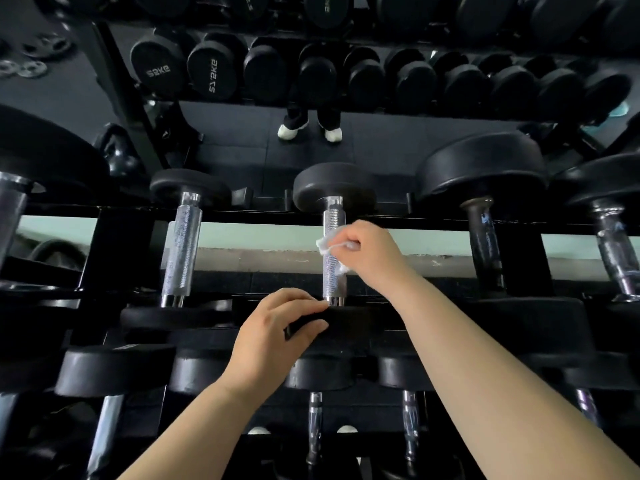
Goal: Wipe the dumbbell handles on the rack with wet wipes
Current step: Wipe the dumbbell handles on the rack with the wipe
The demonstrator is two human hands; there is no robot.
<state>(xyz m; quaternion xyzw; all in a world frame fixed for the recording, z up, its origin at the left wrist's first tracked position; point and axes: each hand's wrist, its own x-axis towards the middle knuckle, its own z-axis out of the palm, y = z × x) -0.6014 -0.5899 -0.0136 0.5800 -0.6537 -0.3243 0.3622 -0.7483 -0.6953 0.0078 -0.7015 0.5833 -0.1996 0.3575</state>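
At the far left of the black metal rack (263, 214) lies a large black-headed dumbbell with a smooth chrome handle (12, 216), partly cut off by the edge of the view. Next to it rests a smaller black dumbbell with a knurled silver handle (181, 251), untouched.

The person's left hand (277, 334) grips the near black rubber head (363, 327) of the centre dumbbell, fingers curled over its top edge and thumb pressed against its face. The centre dumbbell's knurled silver handle (332, 278) runs away from the person across the gap between the rack's rails. The thin white wet wipe (327, 245) sits crumpled against the upper half of this handle, pinched there by the right hand (370, 254), whose fingers close around the wipe from the handle's right side.

To the right lies a bigger black dumbbell with a dark, worn handle (485, 244), and beyond it another dumbbell with a shiny chrome handle (616, 251). A lower row of black dumbbell heads shows beneath the forearms. Behind the rack a mirror (381, 140) reflects more dumbbells and a pair of white shoes (292, 131).
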